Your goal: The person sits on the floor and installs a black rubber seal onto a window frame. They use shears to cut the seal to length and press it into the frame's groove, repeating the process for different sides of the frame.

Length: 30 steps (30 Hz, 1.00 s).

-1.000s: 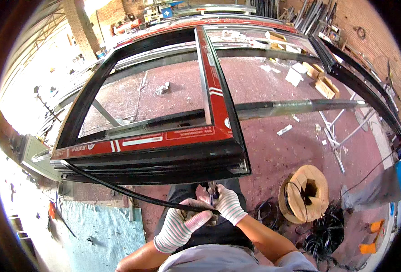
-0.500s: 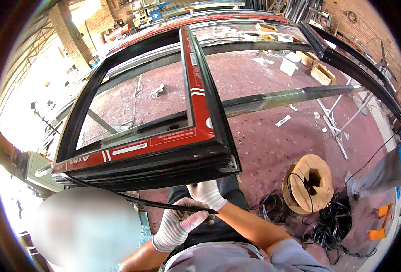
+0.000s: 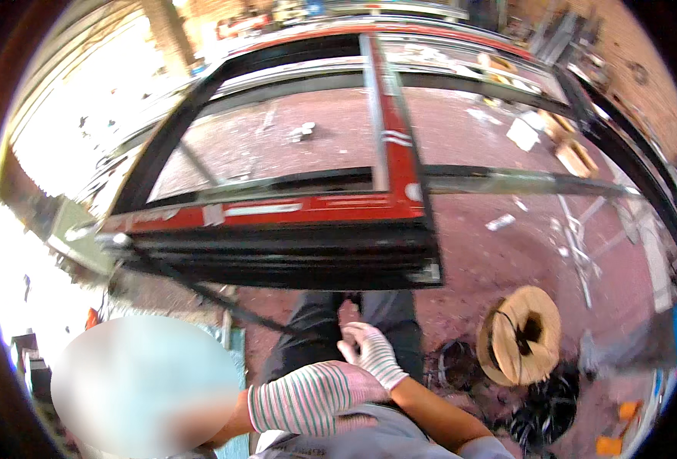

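Observation:
A black rubber sealing strip [image 3: 235, 307] slants down from the near left corner of a black window frame [image 3: 277, 256] toward my lap. Its lower end is lost against my dark trousers, close to both hands. My left hand [image 3: 308, 394], in a striped glove, lies across my waist with its fingers pointing right, smeared by motion. Just above it, my right hand [image 3: 373, 353], gloved alike, has bent fingers over my lap. Whether either hand grips the strip is hidden.
Red film [image 3: 354, 210] covers parts of the frame. Right of my legs stand a cardboard spool [image 3: 526, 317] and tangled black strip [image 3: 541, 409]. Another black frame [image 3: 637, 138] and a person's leg [image 3: 629, 348] are farther right. A blurred oval hides the lower left.
My left hand has turned and moved down toward my waist, while my right hand shows more fully above it. The strip hangs more steeply. The view has shifted, with motion blur.

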{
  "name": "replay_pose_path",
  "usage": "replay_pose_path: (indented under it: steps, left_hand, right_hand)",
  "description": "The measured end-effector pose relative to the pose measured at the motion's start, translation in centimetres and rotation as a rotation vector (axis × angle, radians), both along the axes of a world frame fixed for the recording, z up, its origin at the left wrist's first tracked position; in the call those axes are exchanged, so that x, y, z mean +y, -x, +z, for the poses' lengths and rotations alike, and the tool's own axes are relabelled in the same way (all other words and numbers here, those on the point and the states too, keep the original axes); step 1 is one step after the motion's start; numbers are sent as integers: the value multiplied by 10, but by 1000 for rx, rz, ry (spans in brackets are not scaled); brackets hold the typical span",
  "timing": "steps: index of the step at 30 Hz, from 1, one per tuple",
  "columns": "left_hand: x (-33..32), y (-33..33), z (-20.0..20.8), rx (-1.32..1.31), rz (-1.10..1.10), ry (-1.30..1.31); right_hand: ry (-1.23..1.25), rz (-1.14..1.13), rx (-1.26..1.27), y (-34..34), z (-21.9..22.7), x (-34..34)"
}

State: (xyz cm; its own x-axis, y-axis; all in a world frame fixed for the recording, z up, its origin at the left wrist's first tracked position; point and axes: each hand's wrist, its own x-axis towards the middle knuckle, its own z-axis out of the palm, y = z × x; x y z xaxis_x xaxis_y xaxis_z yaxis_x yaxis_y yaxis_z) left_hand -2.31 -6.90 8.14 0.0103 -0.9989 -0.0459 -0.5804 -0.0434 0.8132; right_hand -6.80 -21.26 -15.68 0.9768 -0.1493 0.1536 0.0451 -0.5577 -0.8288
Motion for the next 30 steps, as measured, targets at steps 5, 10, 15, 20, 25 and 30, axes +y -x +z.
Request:
replay_pose_path:
  steps: [5, 10, 15, 20, 25, 30]
  left_hand:
    - [36, -50, 49, -661, 149, 301]
    - [82, -103, 30, -1150, 134, -409]
    - [65, -108, 20, -1209, 12, -930]
    - [44, -89, 39, -875, 0, -589]
    - [-26, -68, 74, -737, -108, -411]
    - [-57, -64, 116, -830, -41, 53]
  right_hand:
    - [-34, -19, -109, 3, 11, -15]
    - [39, 9, -113, 5, 9, -2]
    - [48, 16, -118, 10, 7, -1]
    - [23, 3, -16, 12, 15, 3]
    - [212, 84, 7, 17, 2, -11]
    - [201, 108, 147, 12, 22, -21]
